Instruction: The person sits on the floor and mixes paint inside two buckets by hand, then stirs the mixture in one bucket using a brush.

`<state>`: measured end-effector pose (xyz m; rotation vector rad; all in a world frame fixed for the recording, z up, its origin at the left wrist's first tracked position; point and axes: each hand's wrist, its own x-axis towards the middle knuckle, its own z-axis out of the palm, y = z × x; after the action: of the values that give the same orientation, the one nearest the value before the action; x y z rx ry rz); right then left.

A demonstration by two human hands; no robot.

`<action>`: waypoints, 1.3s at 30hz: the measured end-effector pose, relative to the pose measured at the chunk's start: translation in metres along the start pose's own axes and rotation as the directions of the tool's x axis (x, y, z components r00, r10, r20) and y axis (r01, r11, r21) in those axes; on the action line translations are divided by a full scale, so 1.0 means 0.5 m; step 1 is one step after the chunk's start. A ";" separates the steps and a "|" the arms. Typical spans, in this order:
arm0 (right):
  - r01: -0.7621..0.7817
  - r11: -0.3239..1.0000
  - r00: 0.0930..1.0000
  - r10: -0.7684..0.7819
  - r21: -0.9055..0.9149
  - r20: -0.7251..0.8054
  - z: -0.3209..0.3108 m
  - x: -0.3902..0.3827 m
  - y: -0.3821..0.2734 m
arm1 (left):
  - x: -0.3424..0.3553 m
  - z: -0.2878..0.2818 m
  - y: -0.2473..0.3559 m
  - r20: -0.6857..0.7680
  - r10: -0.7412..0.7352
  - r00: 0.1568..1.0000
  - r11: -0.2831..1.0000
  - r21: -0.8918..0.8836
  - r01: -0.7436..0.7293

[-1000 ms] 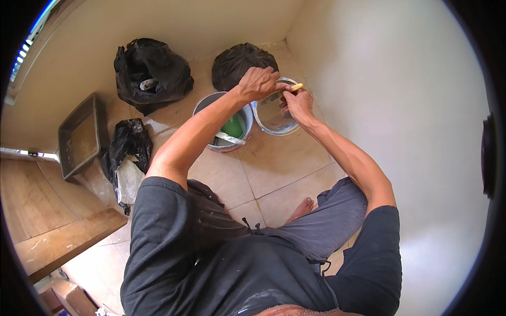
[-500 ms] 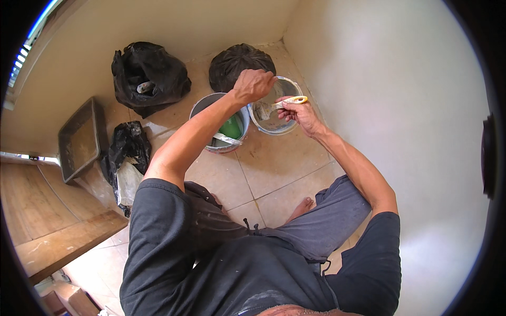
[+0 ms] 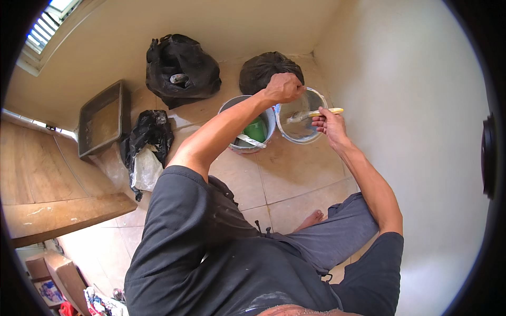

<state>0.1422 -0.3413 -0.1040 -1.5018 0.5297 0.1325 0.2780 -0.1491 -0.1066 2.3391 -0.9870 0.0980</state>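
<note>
My left hand (image 3: pixel 284 88) is closed at the far rim of a pale bucket (image 3: pixel 300 140); its fingertips are partly hidden. In my right hand (image 3: pixel 332 128) is a paintbrush (image 3: pixel 320 112) with a yellow and white handle, gripped between thumb and fingers. The brush's head points left, over the mouth of that bucket. Beside it, to the left, stands a second bucket (image 3: pixel 243 150), partly covered by my left forearm. Something green (image 3: pixel 255 129) sits inside it, and a white flat strip (image 3: pixel 251 140) rests at its near rim.
Two black plastic bags (image 3: pixel 182 71) (image 3: pixel 266 68) lie by the far wall. A dark tray (image 3: pixel 126 100) leans at left, near a crumpled black bag (image 3: pixel 153 129) with whitish plastic. A wooden board (image 3: pixel 68 216) juts in from the left. The pale wall (image 3: pixel 416 131) rises close on my right.
The whole view has shifted, so the buckets and bags sit further right. My right hand has drawn the brush slightly rightward relative to the bucket. My left hand stays at the rim.
</note>
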 end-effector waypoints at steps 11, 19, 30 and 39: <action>0.064 0.984 0.991 -0.083 -0.167 -0.109 -0.040 -0.026 -0.116 | -0.006 -0.007 0.003 0.006 -0.025 1.000 0.998 -0.051 0.025; 0.288 0.924 0.956 -0.293 0.250 -0.016 -0.081 0.121 -0.247 | -0.028 0.011 -0.004 -0.119 0.041 0.992 0.997 -0.067 -0.049; -0.046 0.993 0.959 0.012 0.112 0.282 0.114 0.406 -0.175 | -0.032 0.000 0.000 -0.168 0.073 0.983 0.993 -0.079 -0.087; -0.228 0.974 0.964 0.227 -0.007 0.137 0.117 0.480 -0.098 | -0.031 -0.002 0.002 -0.217 0.080 0.973 0.992 -0.076 -0.099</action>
<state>0.3878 -0.3456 -0.1594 -1.4080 0.5900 0.4095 0.2664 -0.1394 -0.1098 2.1532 -0.9694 0.3289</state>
